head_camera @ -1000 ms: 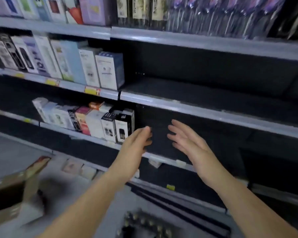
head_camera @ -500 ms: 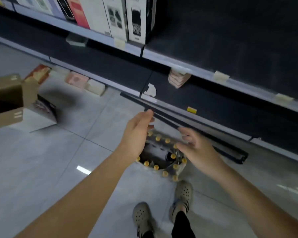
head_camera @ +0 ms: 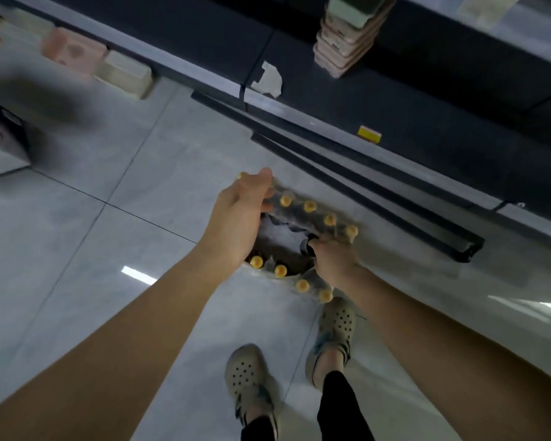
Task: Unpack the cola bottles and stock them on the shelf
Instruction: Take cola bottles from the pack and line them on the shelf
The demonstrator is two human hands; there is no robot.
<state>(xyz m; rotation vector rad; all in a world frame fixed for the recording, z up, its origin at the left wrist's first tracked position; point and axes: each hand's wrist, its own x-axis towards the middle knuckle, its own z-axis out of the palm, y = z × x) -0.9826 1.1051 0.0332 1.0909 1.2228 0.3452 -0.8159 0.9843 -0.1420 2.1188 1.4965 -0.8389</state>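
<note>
The shrink-wrapped cola pack (head_camera: 303, 240) sits on the floor by my feet, wrap torn open, middle looks emptied, yellow-capped bottles left round the edge. My left hand (head_camera: 239, 218) curls over a far-corner bottle, right hand (head_camera: 333, 261) is fisted on the torn plastic. Lots left to shelve, and loose black rails (head_camera: 363, 183) lie between pack and shelf (head_camera: 427, 100).

Pale grey floor tiles (head_camera: 115, 249) with thin dark joints catch bright streaks of ceiling light, and dark shelving (head_camera: 395, 90) with a light front rail crosses the top of the view. Long black strips (head_camera: 347, 183) lie on the floor along the shelving's foot, and a pink box (head_camera: 74, 52) and a cream box (head_camera: 124, 74) sit by its base at upper left
</note>
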